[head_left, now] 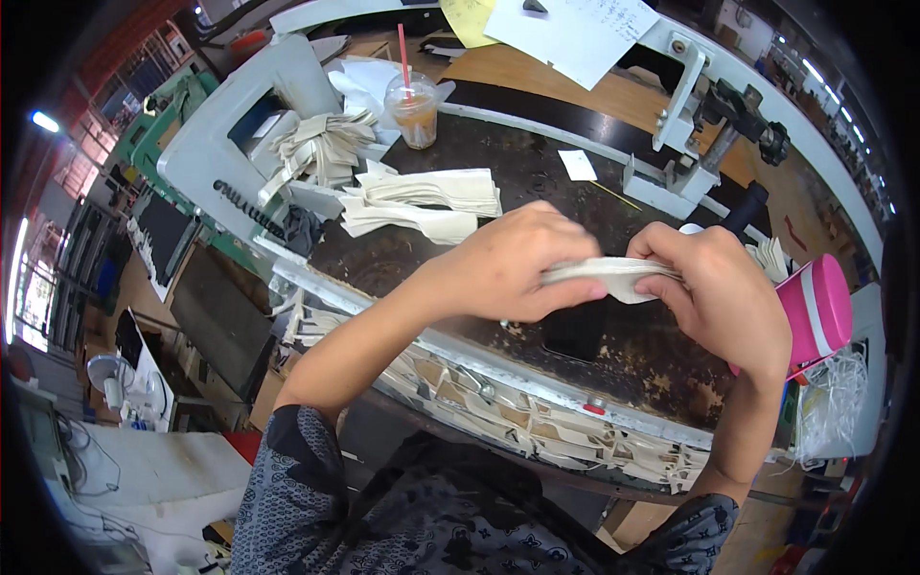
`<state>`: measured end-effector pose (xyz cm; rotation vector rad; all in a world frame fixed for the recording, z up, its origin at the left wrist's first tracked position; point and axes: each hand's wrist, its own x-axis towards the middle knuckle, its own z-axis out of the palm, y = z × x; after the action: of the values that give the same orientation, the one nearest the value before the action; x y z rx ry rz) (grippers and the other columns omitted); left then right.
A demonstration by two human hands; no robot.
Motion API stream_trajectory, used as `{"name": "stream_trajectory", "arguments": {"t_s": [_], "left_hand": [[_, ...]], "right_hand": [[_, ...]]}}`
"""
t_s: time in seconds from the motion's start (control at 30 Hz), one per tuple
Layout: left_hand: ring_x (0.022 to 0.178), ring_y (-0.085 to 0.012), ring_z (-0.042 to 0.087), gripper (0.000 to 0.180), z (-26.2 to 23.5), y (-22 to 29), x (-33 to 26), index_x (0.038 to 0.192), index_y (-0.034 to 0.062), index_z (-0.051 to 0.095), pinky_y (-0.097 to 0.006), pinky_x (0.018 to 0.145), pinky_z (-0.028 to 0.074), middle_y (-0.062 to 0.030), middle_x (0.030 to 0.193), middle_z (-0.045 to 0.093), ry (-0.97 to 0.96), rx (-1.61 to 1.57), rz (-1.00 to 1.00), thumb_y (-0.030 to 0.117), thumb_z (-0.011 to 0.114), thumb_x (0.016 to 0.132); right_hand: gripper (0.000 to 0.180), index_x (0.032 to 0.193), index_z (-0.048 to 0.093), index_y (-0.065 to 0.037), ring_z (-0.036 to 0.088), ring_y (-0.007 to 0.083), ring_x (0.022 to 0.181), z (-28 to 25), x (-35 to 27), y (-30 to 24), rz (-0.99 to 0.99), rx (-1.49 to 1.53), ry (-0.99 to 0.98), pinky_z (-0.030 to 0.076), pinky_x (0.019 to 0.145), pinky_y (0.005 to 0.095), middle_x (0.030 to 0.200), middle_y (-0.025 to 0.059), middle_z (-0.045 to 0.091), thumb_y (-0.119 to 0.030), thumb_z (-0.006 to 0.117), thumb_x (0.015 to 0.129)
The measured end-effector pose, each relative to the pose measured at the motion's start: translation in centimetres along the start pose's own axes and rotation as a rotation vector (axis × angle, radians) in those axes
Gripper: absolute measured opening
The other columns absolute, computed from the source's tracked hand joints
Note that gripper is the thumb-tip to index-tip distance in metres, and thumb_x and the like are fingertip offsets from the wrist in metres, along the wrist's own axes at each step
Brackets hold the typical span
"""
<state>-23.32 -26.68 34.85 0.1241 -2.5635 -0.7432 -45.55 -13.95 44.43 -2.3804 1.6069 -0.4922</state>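
Observation:
Between my two hands, above the dark worn tabletop, is a small stack of cream fabric pieces. My left hand pinches its left end, thumb in front and fingers behind. At the other end my right hand is closed on the stack the same way. The stack bends slightly and its layered edges show. Left of my left hand, more cut cream pieces lie in piles on the table. Under my hands a dark, flat rectangular object rests on the tabletop; its kind is hard to tell.
A plastic cup with a straw stands at the back beside a heap of cream pieces. A pink container is close to my right wrist. A metal clamp bracket rises at the back right. Cream scraps fill the front trough.

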Motion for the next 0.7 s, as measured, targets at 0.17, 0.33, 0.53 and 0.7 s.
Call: {"name": "stream_trajectory", "arguments": {"t_s": [0.17,0.33,0.53,0.7], "left_hand": [[0.078,-0.0355,0.063,0.019,-5.3,-2.0,-7.3,0.095,0.0019,0.071,-0.043,0.078,0.051,-0.0130,0.085,0.065,0.162,0.160,-0.019,0.019,0.079,0.097],[0.076,-0.0410,0.071,0.021,-12.0,-6.0,-12.9,0.115,0.0067,0.071,-0.047,0.069,0.054,-0.0212,0.080,0.070,0.002,-0.018,-0.430,0.021,0.074,0.101],[0.080,-0.0394,0.072,0.022,-14.8,-13.8,-17.7,0.116,0.0084,0.076,-0.047,0.074,0.056,-0.0203,0.083,0.072,0.047,0.156,-0.355,0.022,0.076,0.098],[0.107,-0.0361,0.068,0.033,-12.6,-14.5,-18.4,0.122,0.0077,0.075,-0.048,0.095,0.051,-0.0172,0.117,0.070,0.013,0.439,-0.398,0.021,0.082,0.092]], "right_hand": [[0.012,0.106,0.076,0.001,0.072,0.0386,0.075,4.0,5.9,-0.6,0.015,0.287,-0.023,0.055,0.070,0.0424,0.084,0.0209,0.072,-0.008,0.073,0.097],[0.017,0.115,0.076,0.001,0.067,0.0125,0.082,13.3,11.7,0.5,0.019,0.489,0.118,0.053,0.069,0.0304,0.093,0.0084,0.073,-0.009,0.074,0.103],[0.020,0.113,0.076,-0.001,0.063,0.0119,0.064,19.9,19.4,-1.1,0.451,0.607,0.047,0.053,0.062,0.0329,0.079,0.0077,0.069,-0.014,0.081,0.099],[0.030,0.116,0.075,-0.002,0.070,0.0225,0.070,21.2,18.1,-2.6,0.481,0.155,0.131,0.056,0.066,0.0394,0.091,0.0124,0.074,-0.018,0.085,0.093]]}}
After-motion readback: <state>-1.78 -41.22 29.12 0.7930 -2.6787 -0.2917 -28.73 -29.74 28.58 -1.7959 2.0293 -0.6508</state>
